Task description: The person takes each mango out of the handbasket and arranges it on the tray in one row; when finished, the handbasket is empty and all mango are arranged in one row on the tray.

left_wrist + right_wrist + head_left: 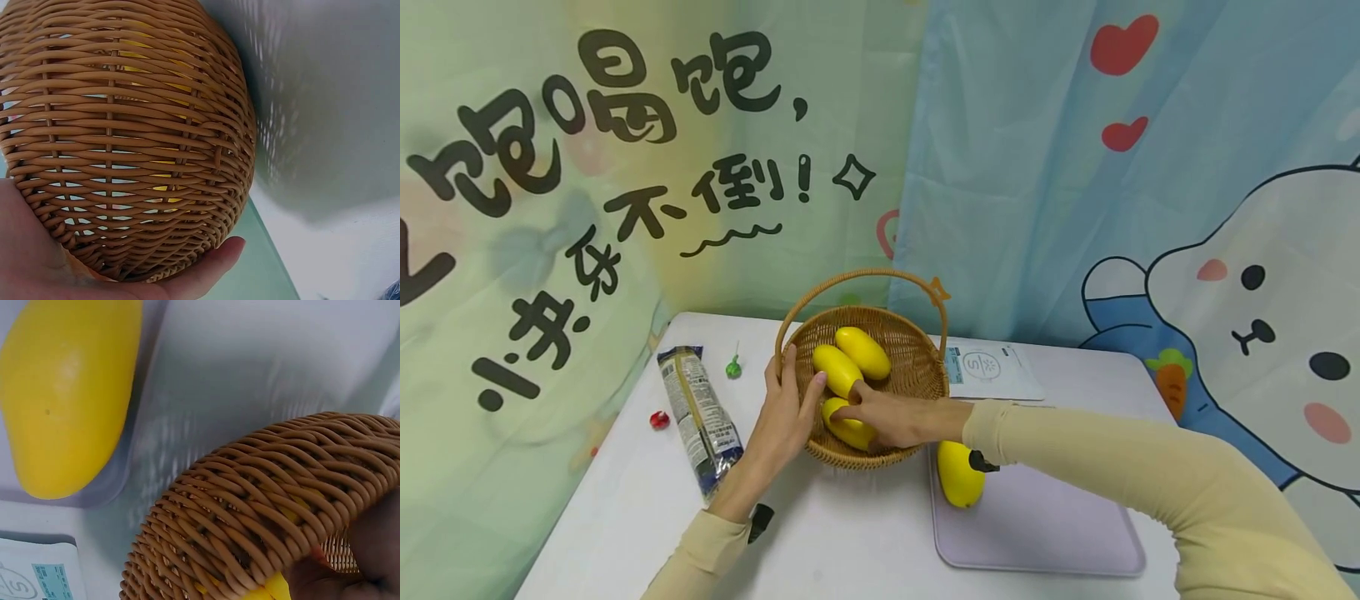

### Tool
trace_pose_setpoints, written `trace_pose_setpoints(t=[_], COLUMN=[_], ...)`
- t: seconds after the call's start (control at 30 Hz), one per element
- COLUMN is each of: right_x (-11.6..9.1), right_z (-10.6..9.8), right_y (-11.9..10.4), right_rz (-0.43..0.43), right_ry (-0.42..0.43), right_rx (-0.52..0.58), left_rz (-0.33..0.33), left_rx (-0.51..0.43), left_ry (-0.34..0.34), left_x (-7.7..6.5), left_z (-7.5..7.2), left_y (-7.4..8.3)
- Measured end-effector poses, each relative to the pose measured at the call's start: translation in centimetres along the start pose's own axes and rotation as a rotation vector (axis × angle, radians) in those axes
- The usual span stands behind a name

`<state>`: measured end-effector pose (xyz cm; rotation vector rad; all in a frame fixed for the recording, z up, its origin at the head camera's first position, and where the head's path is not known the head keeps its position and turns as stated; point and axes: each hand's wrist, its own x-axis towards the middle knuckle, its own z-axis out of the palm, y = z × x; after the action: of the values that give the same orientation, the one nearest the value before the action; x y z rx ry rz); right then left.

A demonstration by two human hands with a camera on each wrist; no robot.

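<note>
A wicker basket (925,358) with an arched handle stands on the table, tilted a little toward me. My left hand (786,417) holds its left side near the rim; in the left wrist view a digit of that hand (203,269) lies along the woven edge. Reaching inside from the right, my right hand (898,417) grips the nearest yellow mango (842,427), which its fingers partly cover. Two more mangoes lie behind it, one in the middle (835,368) and one farther back (863,353). In the right wrist view the basket wall (262,500) hides most of the held mango.
Right of the basket, another mango (958,479) lies on a pale purple tray (1045,533). A white packet (992,371) lies behind the tray. On the left are a long snack bag (700,417), a red wrapped candy (659,420) and a green one (733,367).
</note>
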<state>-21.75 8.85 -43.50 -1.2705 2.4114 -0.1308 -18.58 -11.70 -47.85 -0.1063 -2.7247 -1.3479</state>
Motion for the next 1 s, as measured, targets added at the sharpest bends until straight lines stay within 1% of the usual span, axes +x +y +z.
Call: trace_pose_setpoints(t=[0.13, 0.3, 0.43, 0.67, 0.83, 1.0], right_x=[-0.1, -0.6, -1.3, -3.3, -5.1, -7.3], right_z=[-0.4, -1.5, -2.6, -4.5, -5.8, -7.1], right_y=[0.0, -0.1, -0.1, 0.0, 0.0, 0.0], right_rz=[0.015, 0.033, 0.046, 0.07, 0.067, 0.076], right_ry=[-0.026, -0.067, -0.069, 0.0, 0.081, 0.16], right_rx=[0.014, 0.044, 0.108, 0.174, 0.224, 0.261], left_rz=[0.004, 0.014, 0.017, 0.007, 0.005, 0.011], left_rx=[0.002, 0.005, 0.003, -0.005, -0.001, 0.0], left_ry=[0.0, -0.003, -0.013, -0.022, -0.023, -0.019], left_x=[0.0, 0.0, 0.0, -0.1, -0.1, -0.1], left_z=[0.1, 0.0, 0.0, -0.2, -0.2, -0.2], left_y=[0.1, 0.2, 0.2, 0.2, 0.1, 0.0])
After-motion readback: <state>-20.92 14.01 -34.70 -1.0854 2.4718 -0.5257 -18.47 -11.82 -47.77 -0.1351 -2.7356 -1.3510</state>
